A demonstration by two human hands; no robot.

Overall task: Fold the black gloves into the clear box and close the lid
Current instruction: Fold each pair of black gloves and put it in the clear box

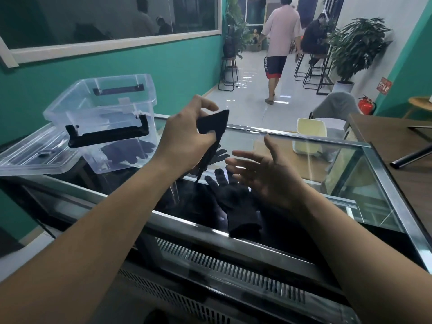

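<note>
Pinching one black glove by its cuff end, the left hand is raised just right of the clear box. Its thumb and fingers are curled on the cloth, and the glove's fingers dangle toward the desk.

The right hand hovers farther right of the box. It holds nothing; its palm is turned toward the left hand, with the fingers spread wide and loosely bent.

Below and between the two hands, also right of the box and nearer the person, a second black glove lies flat on the glass top of the desk. Its fingers point away from the person and its cuff is at the near metal edge.

The box stands upright and uncovered on the desk, with a black handle across its near side. On its bottom, dark glove shapes show through the plastic. It looks like at least one glove, though the wall blurs it too much to count.

The clear lid lies flat just left of the box, close against its base.

Far beyond the box to the right, a person in a pale shirt walks away down a tiled hallway, near a potted plant and a red fire extinguisher.
</note>
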